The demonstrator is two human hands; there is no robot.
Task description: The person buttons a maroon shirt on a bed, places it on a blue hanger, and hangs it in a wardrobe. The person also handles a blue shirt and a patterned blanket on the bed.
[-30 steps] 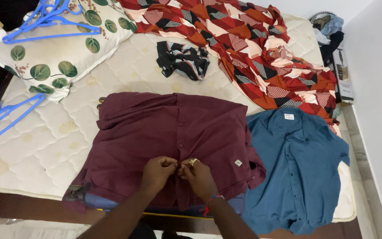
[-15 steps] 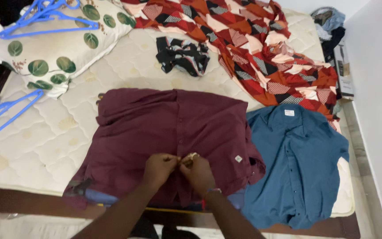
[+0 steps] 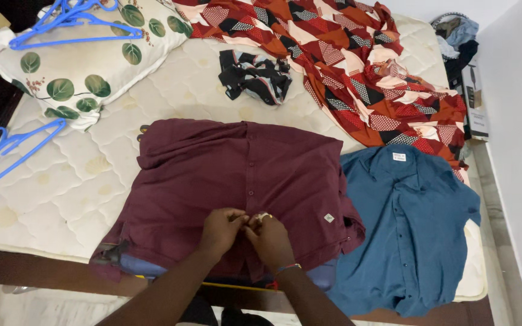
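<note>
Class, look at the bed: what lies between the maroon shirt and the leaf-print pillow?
In the head view, only bare quilted mattress separates the maroon shirt from the leaf-print pillow; nothing else lies there.

The maroon shirt (image 3: 237, 181) lies flat and front-up, its collar end far beyond the fingers and its lower hem just below them. Its button placket runs straight away from the fingertips, which pinch it together near the bottom. A small pale label sits to the right of the fingers, and the fabric is lightly creased.
</note>
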